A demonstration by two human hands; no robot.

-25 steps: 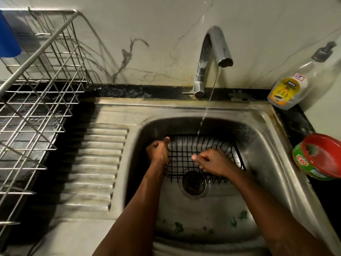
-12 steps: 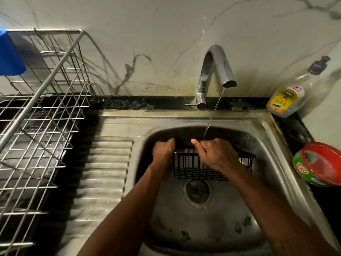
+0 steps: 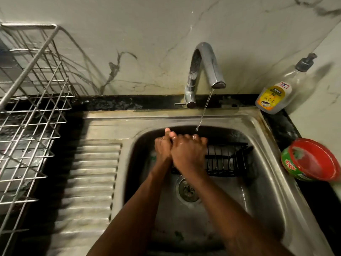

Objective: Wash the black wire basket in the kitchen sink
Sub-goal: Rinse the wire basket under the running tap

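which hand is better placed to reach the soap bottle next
Right, probably. The right hand is on the same side as the soap bottle, which stands past the sink's back right corner. The left hand lies beyond it and would have to cross over.

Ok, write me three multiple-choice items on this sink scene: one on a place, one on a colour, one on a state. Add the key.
1. Where is the bottle?
A. on the counter, back right of the sink
B. in the sink
C. on a shelf

2. What colour is the lid of the tub?
A. blue
B. white
C. red

3. What is the tap doing?
A. shut off
B. running
C. wrapped in cloth

Key:
1 A, it stands on the dark counter by the sink's far right corner.
2 C, the lid faces the camera and is red.
3 B, a thin stream falls from its spout into the sink.
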